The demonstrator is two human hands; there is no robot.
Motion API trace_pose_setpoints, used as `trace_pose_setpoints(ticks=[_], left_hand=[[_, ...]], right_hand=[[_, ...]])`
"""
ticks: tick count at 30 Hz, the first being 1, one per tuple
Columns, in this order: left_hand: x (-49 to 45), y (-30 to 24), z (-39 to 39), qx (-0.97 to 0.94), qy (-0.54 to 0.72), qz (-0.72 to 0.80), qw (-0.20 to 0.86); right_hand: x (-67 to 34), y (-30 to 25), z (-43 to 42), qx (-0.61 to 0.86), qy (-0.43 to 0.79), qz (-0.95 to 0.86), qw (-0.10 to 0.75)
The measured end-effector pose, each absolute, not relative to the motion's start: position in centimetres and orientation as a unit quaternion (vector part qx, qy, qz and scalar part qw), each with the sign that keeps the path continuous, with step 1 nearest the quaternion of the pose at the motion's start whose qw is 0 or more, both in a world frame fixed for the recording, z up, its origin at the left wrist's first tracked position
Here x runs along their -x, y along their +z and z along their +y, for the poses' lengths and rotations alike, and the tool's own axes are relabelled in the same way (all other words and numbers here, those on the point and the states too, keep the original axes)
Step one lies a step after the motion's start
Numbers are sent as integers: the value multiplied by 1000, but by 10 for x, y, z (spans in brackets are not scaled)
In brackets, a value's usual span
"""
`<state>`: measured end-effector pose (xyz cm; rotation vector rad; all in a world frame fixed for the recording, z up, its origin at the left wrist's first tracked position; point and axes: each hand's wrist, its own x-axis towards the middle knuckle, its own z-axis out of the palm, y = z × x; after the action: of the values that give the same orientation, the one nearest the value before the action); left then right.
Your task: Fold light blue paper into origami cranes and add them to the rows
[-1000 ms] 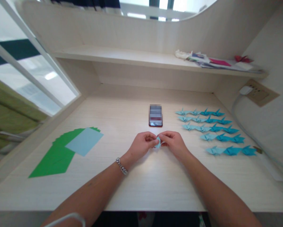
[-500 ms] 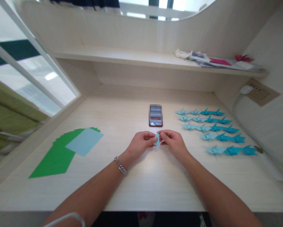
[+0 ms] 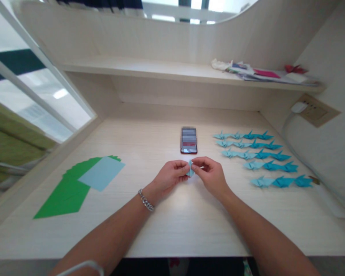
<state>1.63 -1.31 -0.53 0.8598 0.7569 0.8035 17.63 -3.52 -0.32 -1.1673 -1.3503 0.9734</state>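
Observation:
A small piece of folded light-blue paper [image 3: 190,168] is pinched between my two hands, just above the middle of the desk. My left hand [image 3: 172,174] grips its left side with thumb and fingers closed. At its right edge, my right hand [image 3: 211,172] holds the paper between thumb and fingertips. The fingers partly cover the folds. Right behind the hands lies a phone [image 3: 189,140] with its screen lit. Several blue paper cranes [image 3: 255,154] stand in rows on the right, shading from pale to deeper blue.
On the left, a light-blue sheet [image 3: 101,173] lies over fanned green sheets [image 3: 64,197]. A white cable [image 3: 293,149] runs from the wall socket [image 3: 316,111] down the right side. The shelf [image 3: 149,69] above carries papers [image 3: 264,73]. A white strip [image 3: 330,201] lies at the right edge.
The folded paper has turned slightly, so more of its pointed face shows between the fingers. My right fingers have shifted a little along its edge. The view has moved slightly.

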Motion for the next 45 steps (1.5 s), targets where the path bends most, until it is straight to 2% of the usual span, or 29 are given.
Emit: trace_pose_setpoints(ticks=[9, 21, 34, 45], left_hand=[[-15, -8, -14, -400, 364, 356, 762], [-11, -15, -10, -410, 367, 362, 752], [-10, -16, -8, -479, 342, 388, 710], [-14, -13, -9, -520, 381, 389, 658]], right_hand=[[-179, 1, -38, 477, 299, -643, 518], [-181, -1, -37, 492, 286, -649, 505], [-190, -1, -34, 467, 266, -730, 423], [-190, -2, -36, 471, 187, -761, 405]])
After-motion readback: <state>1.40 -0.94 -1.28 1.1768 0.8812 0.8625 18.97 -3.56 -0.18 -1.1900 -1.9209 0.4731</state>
